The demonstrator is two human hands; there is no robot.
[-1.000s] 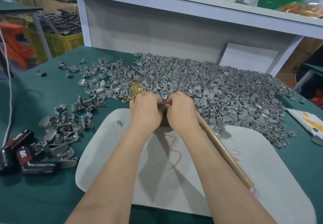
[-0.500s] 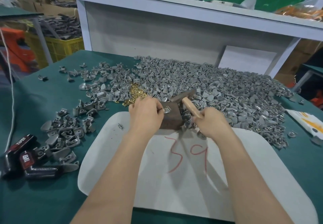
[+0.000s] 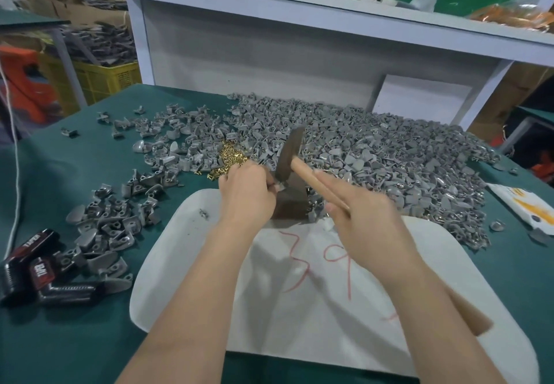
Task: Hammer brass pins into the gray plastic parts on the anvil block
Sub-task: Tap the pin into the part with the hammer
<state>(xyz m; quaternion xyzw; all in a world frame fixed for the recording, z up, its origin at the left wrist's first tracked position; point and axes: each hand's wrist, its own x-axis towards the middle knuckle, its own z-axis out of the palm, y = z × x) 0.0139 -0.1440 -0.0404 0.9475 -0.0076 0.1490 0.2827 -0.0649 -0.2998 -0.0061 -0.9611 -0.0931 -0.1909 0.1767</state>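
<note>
Atop the anvil block [image 3: 292,205], left hand [image 3: 247,193] pinches a gray part [image 3: 280,187] while right hand [image 3: 370,223] grips the hammer [image 3: 288,156].

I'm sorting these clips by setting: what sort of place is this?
Probably a small factory assembly bench: a huge heap of identical gray plastic parts covers the green table, a yellow crate of parts stands behind, and the right hand holds a hammer over a dark anvil block.
</note>
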